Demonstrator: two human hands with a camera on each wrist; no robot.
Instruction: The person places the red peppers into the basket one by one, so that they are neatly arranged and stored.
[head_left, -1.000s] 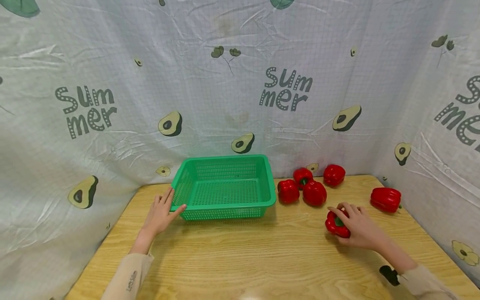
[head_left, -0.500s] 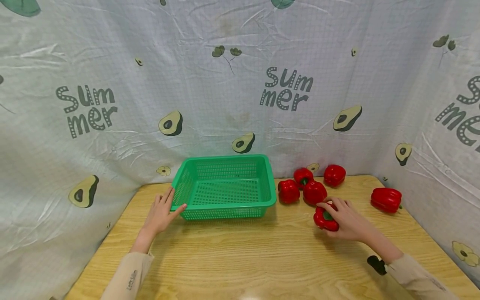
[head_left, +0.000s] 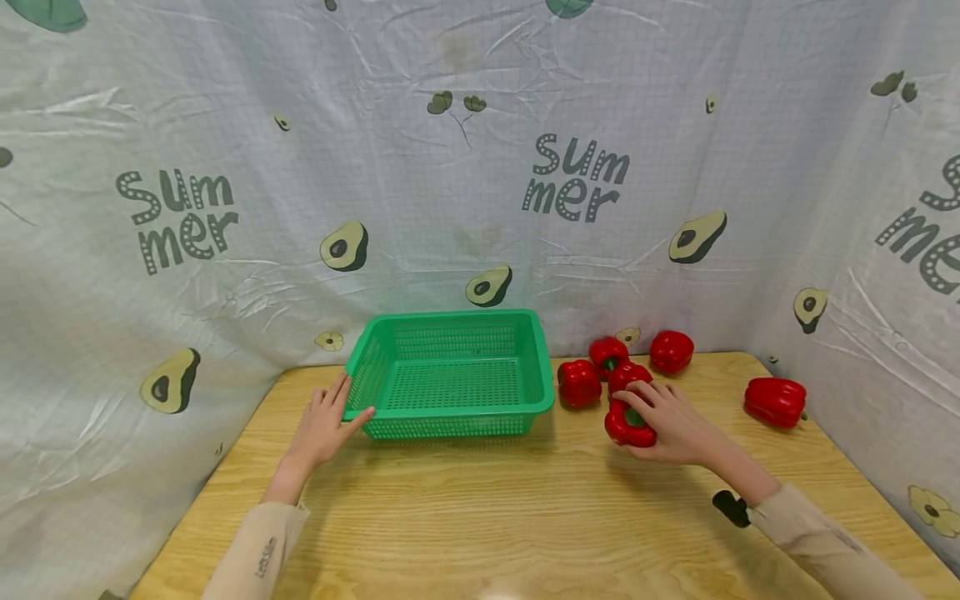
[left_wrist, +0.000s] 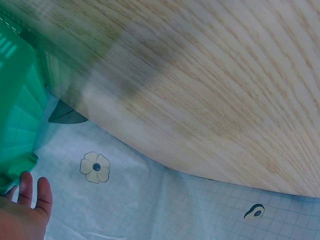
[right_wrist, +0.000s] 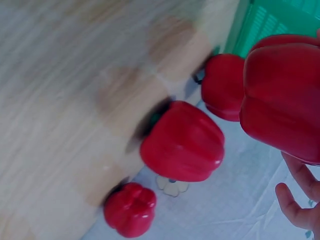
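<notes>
My right hand (head_left: 671,425) grips a red bell pepper (head_left: 624,429), its green stem end partly showing beside the fingers. In the right wrist view this held bell pepper (right_wrist: 282,95) fills the right edge, fingers below it. Another red bell pepper (head_left: 627,377) lies just behind the held one, partly covered by it in the head view. On the left, my left hand (head_left: 318,429) rests at the near left corner of a green plastic basket (head_left: 457,413), fingers along the side rim and thumb on the front rim. No peppers show in the basket.
Two red peppers, one beside the basket (head_left: 579,384) and one behind it (head_left: 608,357), stand near the held one. Another pepper (head_left: 671,352) lies by the back curtain (head_left: 420,192), and one more pepper (head_left: 776,402) near the right edge of the wooden table (head_left: 480,517).
My right hand has carried the bell pepper leftward and a little farther back, toward the other peppers and the basket. The left hand and basket have stayed put.
</notes>
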